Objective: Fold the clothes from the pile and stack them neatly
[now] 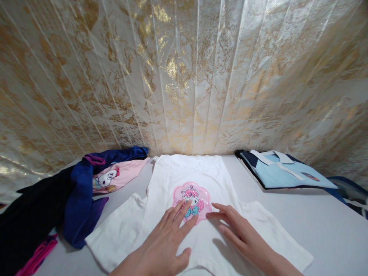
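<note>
A white short-sleeved T-shirt (189,168) lies spread out in front of me, its hem toward the wall and its neckline at the near edge. A pink scalloped patch (178,191) with a cartoon figure decorates its middle. My left hand (169,234) rests over the lower left of the patch with fingers spread, covering part of the figure. At the patch's right edge is my right hand (237,226), fingers apart and slightly bent, its palm raised above the fabric with a shadow below. Neither hand holds anything.
On the left lie a navy garment (82,191), a pink printed one (126,174) and black clothing (34,214). Folded shirts, a light blue one with a white collar (287,172) on top, sit at the right. Gold-patterned sheeting (184,76) rises behind the white surface (301,214).
</note>
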{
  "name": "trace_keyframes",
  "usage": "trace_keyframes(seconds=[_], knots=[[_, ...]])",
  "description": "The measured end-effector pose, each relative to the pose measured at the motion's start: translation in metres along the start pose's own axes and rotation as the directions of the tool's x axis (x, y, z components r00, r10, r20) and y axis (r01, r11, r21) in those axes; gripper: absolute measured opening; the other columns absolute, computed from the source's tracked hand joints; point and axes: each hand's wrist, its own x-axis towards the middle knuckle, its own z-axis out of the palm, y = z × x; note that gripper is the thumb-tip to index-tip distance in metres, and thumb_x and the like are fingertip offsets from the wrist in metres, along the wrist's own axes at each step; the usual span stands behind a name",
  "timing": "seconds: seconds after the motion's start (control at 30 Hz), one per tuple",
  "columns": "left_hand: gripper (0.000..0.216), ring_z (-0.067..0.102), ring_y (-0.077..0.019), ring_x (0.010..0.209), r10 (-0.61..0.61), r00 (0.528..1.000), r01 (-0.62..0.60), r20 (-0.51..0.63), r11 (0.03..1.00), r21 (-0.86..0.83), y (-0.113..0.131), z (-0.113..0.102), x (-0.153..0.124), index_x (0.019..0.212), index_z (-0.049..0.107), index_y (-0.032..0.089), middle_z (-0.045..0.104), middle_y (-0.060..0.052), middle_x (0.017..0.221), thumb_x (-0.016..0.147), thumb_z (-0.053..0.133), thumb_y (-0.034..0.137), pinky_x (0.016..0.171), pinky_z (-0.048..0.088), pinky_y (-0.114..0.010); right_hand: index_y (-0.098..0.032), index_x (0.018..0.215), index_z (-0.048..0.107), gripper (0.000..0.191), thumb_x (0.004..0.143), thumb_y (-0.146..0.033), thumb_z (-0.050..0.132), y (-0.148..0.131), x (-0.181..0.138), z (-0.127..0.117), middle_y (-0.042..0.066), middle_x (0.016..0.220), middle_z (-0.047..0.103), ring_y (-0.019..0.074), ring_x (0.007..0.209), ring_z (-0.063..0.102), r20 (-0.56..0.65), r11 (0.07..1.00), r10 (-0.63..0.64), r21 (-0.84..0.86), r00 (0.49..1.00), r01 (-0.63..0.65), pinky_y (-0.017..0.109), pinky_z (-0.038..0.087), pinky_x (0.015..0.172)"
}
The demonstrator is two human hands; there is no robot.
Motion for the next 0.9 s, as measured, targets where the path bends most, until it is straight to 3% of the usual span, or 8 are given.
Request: trace_keyframes(seconds=[0.23,0.5,0.7,0.9], knots=[[0.082,0.003,-0.0308,0.145,0.052,0.998,-0.053,-0.040,0.999,-0.011,-0.001,0.001,0.000,0.151,0.020,0.031,-0.002,-0.002,0.159,0.077,0.053,0.016,0.115,0.016,-0.055,-0.027,0.138,0.034,0.041,0.099,-0.039,0.037,-0.004,0.000,-0.001,0.011,0.125,0.060,0.0216,0.115,0.058,-0.003,1.000,-0.008,0.022,1.000,0.008,0.042,0.046,0.098],[0.062,0.013,-0.0312,0.145,0.097,0.991,-0.096,-0.097,0.995,0.014,0.014,0.000,0.016,0.141,0.041,0.029,0.012,-0.003,0.159,0.082,0.046,0.011,0.114,0.024,-0.054,-0.025,0.139,0.034,0.042,0.099,-0.038,0.038,-0.004,0.001,-0.002,0.011,0.123,0.060,0.0231,0.113,0.056,0.028,0.998,-0.036,-0.043,0.999,0.037,0.044,0.045,0.098],[0.061,0.013,-0.0311,0.145,0.098,0.987,-0.098,-0.130,0.995,0.011,0.010,0.005,0.016,0.140,0.041,0.031,0.010,-0.002,0.160,0.082,0.048,0.012,0.113,0.025,-0.053,-0.025,0.139,0.037,0.042,0.099,-0.036,0.037,-0.002,0.002,0.000,0.012,0.126,0.057,0.0220,0.109,0.056,0.013,0.997,-0.012,-0.078,1.000,0.013,0.041,0.047,0.096],[0.067,0.010,-0.0316,0.145,0.052,0.995,-0.051,-0.081,0.999,0.014,0.009,0.006,0.014,0.147,0.030,0.030,0.009,-0.004,0.160,0.085,0.051,0.018,0.114,0.021,-0.056,-0.025,0.139,0.037,0.042,0.099,-0.037,0.037,-0.006,0.001,-0.001,0.011,0.128,0.059,0.0224,0.114,0.054,0.032,0.996,-0.038,-0.076,0.999,0.040,0.042,0.046,0.098]])
